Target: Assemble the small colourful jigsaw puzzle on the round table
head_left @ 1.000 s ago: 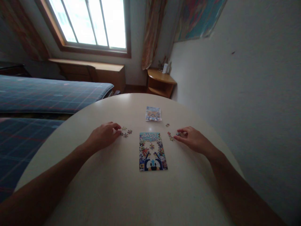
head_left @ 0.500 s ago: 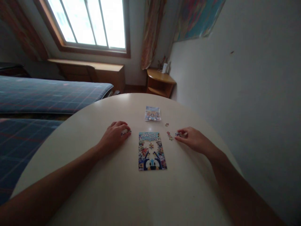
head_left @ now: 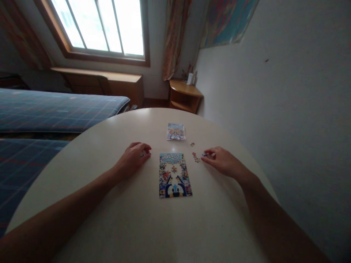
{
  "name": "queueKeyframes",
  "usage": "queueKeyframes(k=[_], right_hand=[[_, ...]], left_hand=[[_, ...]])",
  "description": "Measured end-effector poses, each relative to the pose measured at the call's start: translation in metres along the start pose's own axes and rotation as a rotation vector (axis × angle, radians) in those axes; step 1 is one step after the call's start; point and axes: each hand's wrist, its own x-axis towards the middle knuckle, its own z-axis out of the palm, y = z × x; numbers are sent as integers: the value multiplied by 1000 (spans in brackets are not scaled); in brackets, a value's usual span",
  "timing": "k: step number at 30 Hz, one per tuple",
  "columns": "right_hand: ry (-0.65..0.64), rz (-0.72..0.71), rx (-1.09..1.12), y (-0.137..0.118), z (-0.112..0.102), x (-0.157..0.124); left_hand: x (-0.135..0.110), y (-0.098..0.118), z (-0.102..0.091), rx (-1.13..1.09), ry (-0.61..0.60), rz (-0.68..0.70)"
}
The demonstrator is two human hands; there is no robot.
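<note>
A jigsaw puzzle with a blue cartoon dog lies on the white table, its middle showing gaps around one loose-looking piece. To its left, my left hand rests on the table, fingers curled over small puzzle pieces that they mostly cover. On the other side, my right hand has thumb and fingers closed around puzzle pieces, partly hidden. Several loose pieces lie between that hand and the puzzle, and another small group sits farther back.
A small picture sheet with the same dog lies beyond the puzzle. The round table stands beside a white wall on the right. Plaid mattresses are at the left, and a corner shelf stands behind.
The view has shifted slightly, moving everything a little left. My left fingers have curled in more over their pieces, which show less. My right hand stays about where it was.
</note>
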Motion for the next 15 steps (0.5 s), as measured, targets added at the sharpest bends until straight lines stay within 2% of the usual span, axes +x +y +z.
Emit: queueKeyframes(k=[4,10,15], right_hand=[[6,-20,-10,1,1,0],[-19,6,-21,-2,-2,-1],[-3,-17,-23,-1,-1,-1]], left_hand=[[-1,-2,-1,11,-10,27],[-6,-6,-6,147,21,4],[-6,-4,-7,116,33,-3]])
